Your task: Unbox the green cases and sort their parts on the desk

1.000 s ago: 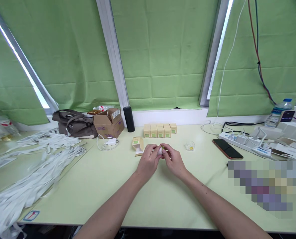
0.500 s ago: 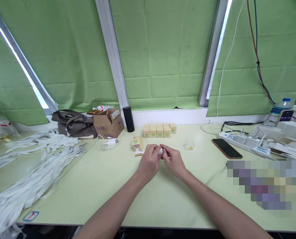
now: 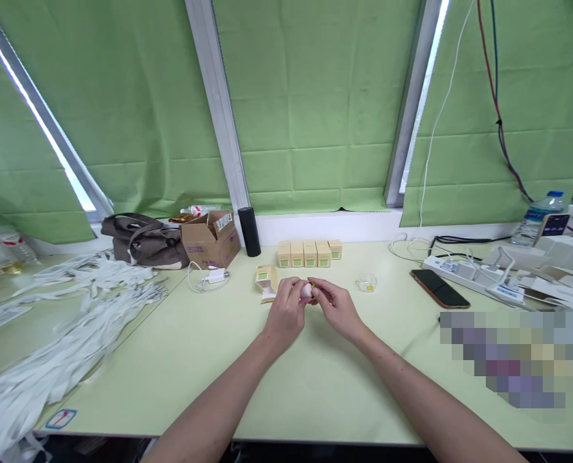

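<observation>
My left hand is closed around a small white rounded object, partly hidden by the fingers. Close against it, my right hand pinches a small yellow and dark piece at the object's right side; whether the two are joined I cannot tell. Just left of my hands an opened small cardboard box lies with its flap out. To the right stands a small clear plastic container with something yellow inside.
A row of several small cardboard boxes stands behind my hands. A black cylinder, a larger carton and a bag are at the back left. White strips cover the left side. A phone and a power strip lie right.
My hands have shifted slightly apart and the white object shows more. A yellow and dark piece has come into view at my right fingertips.
</observation>
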`<state>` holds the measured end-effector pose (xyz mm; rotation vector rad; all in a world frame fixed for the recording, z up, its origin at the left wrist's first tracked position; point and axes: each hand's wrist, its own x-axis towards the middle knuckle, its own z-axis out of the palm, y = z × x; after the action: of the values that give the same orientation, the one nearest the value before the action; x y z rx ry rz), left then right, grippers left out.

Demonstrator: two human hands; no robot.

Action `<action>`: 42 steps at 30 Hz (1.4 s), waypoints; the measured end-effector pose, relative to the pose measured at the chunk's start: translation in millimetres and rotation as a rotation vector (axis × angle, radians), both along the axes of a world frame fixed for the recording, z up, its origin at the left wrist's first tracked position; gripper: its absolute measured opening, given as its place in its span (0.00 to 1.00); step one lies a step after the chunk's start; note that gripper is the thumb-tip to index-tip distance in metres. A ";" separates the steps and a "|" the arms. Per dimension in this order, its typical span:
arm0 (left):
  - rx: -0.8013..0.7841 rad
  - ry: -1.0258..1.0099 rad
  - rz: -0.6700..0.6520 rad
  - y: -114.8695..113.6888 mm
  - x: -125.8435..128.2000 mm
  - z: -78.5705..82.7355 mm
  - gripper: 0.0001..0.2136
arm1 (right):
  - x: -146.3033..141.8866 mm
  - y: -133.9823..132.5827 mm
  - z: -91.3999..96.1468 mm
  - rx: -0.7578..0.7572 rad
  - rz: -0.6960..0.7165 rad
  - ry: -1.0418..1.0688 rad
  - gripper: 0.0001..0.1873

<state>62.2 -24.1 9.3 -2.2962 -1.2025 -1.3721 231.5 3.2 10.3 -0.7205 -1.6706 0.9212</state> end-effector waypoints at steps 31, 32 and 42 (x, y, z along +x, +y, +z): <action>-0.580 -1.363 -0.520 25.6 -16.8 9.5 0.18 | 18.2 20.6 -4.6 -0.021 -0.318 -0.100 0.23; -0.633 -1.408 -0.581 25.5 -17.0 9.8 0.17 | 16.4 19.3 -5.2 -0.021 -0.308 -0.118 0.22; -0.727 -1.559 -0.687 21.3 -15.5 14.1 0.13 | 10.4 8.6 -1.0 -0.030 -0.281 -0.246 0.16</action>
<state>46.7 -2.8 23.4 -1.6915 -1.2637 -3.8756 241.9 11.9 9.2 -1.0943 -1.7136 0.6800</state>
